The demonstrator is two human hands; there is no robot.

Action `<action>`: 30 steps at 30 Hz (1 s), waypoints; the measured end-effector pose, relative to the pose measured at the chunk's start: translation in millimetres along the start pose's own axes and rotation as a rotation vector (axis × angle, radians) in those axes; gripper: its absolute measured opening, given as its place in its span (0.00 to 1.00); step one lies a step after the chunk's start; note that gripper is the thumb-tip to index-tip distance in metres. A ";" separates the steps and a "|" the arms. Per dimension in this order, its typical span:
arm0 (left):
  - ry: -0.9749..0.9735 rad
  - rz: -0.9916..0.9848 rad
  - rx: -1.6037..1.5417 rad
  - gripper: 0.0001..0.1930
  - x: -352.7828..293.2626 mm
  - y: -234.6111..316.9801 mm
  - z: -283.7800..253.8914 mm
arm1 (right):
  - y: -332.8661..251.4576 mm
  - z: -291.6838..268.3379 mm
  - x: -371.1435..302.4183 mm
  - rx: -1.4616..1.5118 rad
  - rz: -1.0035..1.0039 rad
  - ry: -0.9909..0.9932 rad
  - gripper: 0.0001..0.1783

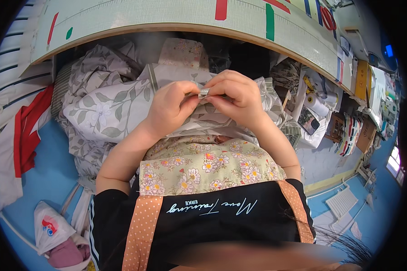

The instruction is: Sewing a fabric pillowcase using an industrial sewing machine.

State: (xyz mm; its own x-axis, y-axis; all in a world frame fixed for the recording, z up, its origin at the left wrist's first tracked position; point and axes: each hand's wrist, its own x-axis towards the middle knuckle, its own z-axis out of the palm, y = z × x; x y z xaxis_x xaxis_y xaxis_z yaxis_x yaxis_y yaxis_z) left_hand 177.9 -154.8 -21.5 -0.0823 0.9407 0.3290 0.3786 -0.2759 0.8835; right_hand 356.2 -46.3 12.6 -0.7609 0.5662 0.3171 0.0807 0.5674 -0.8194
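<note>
A large white cloth with grey leaves and flowers [117, 113] lies bunched across my lap and spreads to both sides. Above it, my left hand [174, 106] and my right hand [237, 97] meet, thumbs and fingertips pinched together. Between them is a small pale folded bit of fabric [203, 93]. Whether this bit belongs to the big cloth, I cannot tell. Both hands have their fingers closed on it. Below my wrists sits a flowered apron [208, 167] with dotted orange straps.
A pale worktable [167, 13] with ruler markings and coloured tape runs along the far side. Red-handled scissors [328, 18] lie at its right. Thread spools [316, 105] and a phone [308, 121] rest at the right. A red and white cloth [29, 131] hangs at the left, above a plastic bag [52, 228].
</note>
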 end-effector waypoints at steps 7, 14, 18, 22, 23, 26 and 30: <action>-0.056 -0.247 -0.124 0.17 7.5 8.2 -7.5 | -10.7 -6.4 -1.3 0.295 0.428 0.045 0.05; -0.113 -0.244 -0.118 0.16 18.0 9.7 -12.6 | -10.3 -1.5 -0.7 0.362 0.492 0.131 0.06; -0.118 -0.245 -0.100 0.17 21.5 11.4 -12.5 | -10.9 0.1 -0.1 0.305 0.462 0.147 0.07; -0.110 -0.215 -0.071 0.16 24.1 13.0 -12.0 | -10.0 2.1 -1.7 0.270 0.448 0.165 0.08; -0.105 -0.202 -0.061 0.16 24.4 13.4 -11.4 | -9.2 2.9 -2.1 0.263 0.440 0.172 0.08; -0.111 -0.221 -0.050 0.14 24.3 13.9 -10.3 | -6.8 4.9 -3.3 0.247 0.414 0.186 0.08; -0.060 -0.104 -0.004 0.12 22.8 10.5 -7.4 | -8.2 5.9 -3.0 0.209 0.366 0.202 0.08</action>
State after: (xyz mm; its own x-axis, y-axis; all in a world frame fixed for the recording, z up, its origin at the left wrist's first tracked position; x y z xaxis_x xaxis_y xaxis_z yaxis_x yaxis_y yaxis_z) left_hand 173.2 -137.7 -2.3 -0.0653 0.9745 0.2148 0.3669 -0.1767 0.9133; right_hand 354.1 -56.2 15.5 -0.5639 0.8237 0.0593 0.1730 0.1881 -0.9668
